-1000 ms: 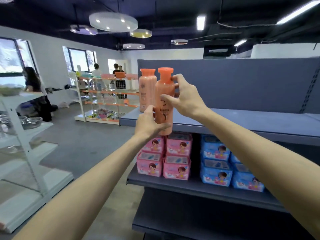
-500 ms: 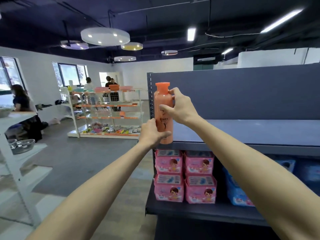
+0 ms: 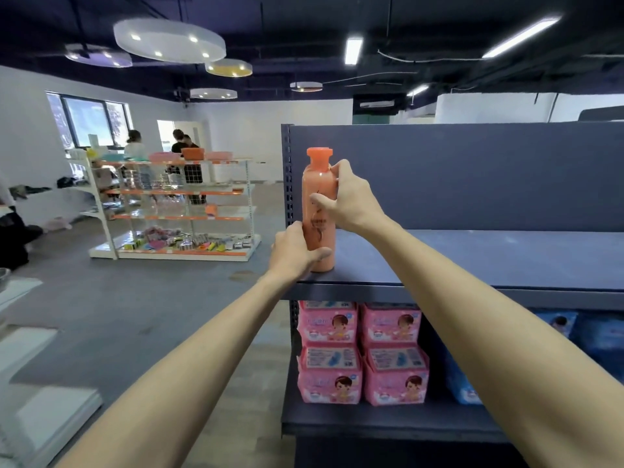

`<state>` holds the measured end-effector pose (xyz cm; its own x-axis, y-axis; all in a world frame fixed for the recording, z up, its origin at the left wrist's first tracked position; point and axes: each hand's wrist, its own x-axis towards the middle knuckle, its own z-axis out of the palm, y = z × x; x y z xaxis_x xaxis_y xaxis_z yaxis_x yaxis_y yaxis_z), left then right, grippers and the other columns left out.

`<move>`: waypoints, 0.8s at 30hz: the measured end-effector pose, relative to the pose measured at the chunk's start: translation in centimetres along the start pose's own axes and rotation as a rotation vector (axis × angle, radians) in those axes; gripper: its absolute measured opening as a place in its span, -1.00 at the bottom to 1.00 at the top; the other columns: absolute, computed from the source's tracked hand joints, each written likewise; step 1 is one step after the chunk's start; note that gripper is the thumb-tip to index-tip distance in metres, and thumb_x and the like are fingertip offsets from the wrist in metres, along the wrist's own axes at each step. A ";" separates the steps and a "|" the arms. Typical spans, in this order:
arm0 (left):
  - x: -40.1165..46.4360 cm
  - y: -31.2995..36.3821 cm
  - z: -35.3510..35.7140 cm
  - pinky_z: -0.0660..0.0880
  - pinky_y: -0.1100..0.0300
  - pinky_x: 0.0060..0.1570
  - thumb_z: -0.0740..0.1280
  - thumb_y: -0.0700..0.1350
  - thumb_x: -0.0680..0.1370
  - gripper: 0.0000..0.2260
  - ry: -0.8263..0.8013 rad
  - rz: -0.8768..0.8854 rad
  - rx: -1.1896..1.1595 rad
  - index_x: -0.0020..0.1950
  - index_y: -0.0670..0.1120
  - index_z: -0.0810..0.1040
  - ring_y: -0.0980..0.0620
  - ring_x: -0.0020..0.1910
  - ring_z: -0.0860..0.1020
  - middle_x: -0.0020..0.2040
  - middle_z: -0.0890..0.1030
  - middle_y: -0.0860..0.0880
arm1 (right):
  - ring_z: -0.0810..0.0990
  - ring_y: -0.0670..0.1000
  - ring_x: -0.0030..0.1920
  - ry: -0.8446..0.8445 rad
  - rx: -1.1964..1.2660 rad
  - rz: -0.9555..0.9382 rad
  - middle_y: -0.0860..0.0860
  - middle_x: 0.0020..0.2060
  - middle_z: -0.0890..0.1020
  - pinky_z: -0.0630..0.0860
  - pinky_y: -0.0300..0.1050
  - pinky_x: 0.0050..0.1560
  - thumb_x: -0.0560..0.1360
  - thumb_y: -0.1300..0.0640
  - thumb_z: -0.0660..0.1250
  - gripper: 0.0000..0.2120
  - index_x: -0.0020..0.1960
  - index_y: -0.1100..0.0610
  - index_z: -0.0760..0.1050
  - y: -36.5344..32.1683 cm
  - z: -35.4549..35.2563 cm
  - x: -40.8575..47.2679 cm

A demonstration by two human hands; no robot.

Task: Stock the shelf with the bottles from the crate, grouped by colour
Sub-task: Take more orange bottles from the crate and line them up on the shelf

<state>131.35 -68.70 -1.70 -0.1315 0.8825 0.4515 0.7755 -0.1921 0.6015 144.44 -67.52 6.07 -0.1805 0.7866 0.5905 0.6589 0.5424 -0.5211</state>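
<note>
An orange bottle [image 3: 315, 184] with an orange cap stands upright at the front left corner of the dark blue top shelf [image 3: 489, 255]. My left hand [image 3: 293, 251] grips its lower part, thumb across the front. My right hand [image 3: 347, 201] holds its upper body from the right, fingers curled round it. A second orange bottle seen earlier is hidden behind this one. The crate is out of view.
Below the top shelf sit stacked pink packs [image 3: 361, 352] and blue packs [image 3: 462, 383] on a lower shelf. The shelf's blue back panel [image 3: 472, 173] rises behind the bottle. A white display rack [image 3: 175, 211] and several people stand across the grey floor to the left.
The bottle has come down onto the top shelf's front left corner, both hands still on it. My view has shifted left, so the shelf sits further right and the second bottle is hidden.
</note>
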 end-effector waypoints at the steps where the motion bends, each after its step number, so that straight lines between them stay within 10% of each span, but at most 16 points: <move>1: 0.3 -0.1 0.0 0.50 -0.03 0.11 0.54 0.10 0.37 -0.50 -0.008 0.000 0.004 0.16 -0.14 0.50 -0.15 0.15 0.55 0.13 0.62 -0.12 | 0.56 0.14 0.02 0.002 -0.003 0.003 0.10 0.03 0.58 0.56 0.15 0.04 0.50 -0.01 0.43 -0.58 0.17 0.12 0.29 0.0 0.2 0.2; 24: 2.5 -1.8 1.0 0.50 -0.07 0.13 0.55 0.11 0.36 -0.45 -0.033 0.036 -0.053 0.19 -0.15 0.49 -0.16 0.16 0.56 0.16 0.62 -0.11 | 0.56 0.15 0.00 0.025 -0.080 0.009 0.12 0.03 0.56 0.57 0.13 0.00 0.52 -0.01 0.41 -0.58 0.17 0.14 0.26 0.5 1.3 1.5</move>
<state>130.25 -65.72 -2.35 -0.0833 0.8879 0.4523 0.7451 -0.2459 0.6200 143.57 -65.68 5.84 -0.1564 0.7834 0.6015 0.7169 0.5089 -0.4765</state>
